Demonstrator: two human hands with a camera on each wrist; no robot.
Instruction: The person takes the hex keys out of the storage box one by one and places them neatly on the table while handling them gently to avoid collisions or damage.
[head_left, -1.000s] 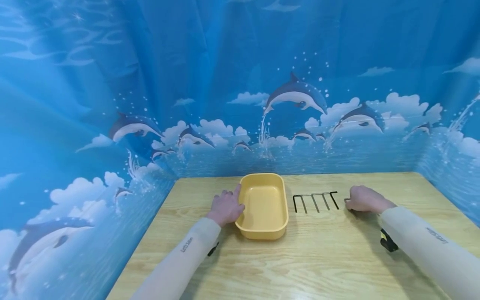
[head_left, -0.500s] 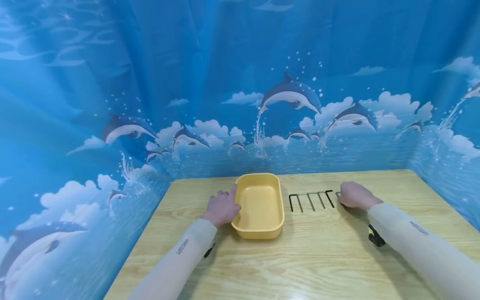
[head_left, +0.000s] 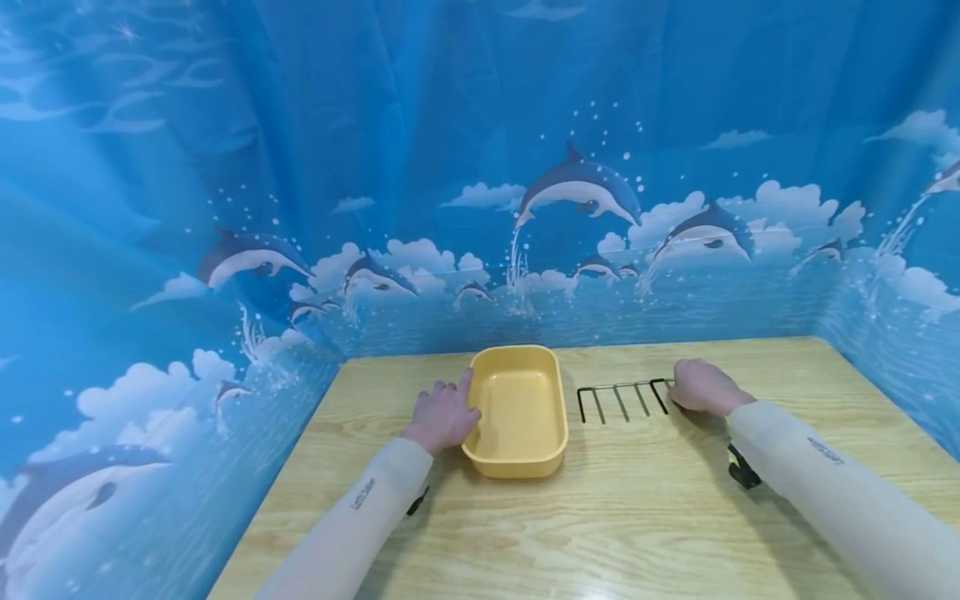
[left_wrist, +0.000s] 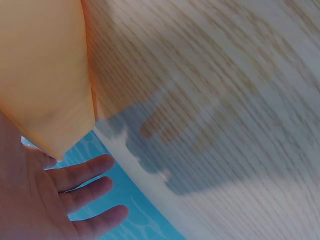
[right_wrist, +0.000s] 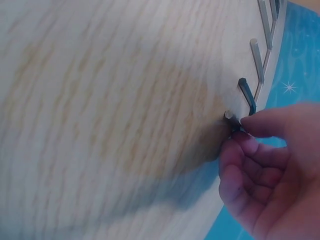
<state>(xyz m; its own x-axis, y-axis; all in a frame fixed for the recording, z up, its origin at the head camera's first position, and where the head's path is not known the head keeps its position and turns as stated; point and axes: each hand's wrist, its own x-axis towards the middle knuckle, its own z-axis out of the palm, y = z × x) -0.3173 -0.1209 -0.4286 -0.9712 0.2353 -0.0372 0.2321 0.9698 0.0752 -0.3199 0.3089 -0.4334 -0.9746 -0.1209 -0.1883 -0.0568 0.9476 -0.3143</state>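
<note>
In the head view my left hand rests at the left rim of a yellow plastic bin. Its thumb lies over the rim and its index finger along it; the other fingers stretch out loosely beside the bin in the left wrist view. My right hand pinches a metal Allen key between thumb and fingertips at the right end of a row of Allen keys. Several L-shaped keys, some black and some silver, lie side by side there. Most of the pinched key is hidden by the hand.
All of this is on a light wood-grain table. A blue curtain printed with dolphins and clouds hangs along the table's back and sides. The bin stands close to the back edge, left of the keys.
My right hand has moved left with the Allen key, up to the right end of the row. The left hand stays at the bin. The head view has shifted slightly.
</note>
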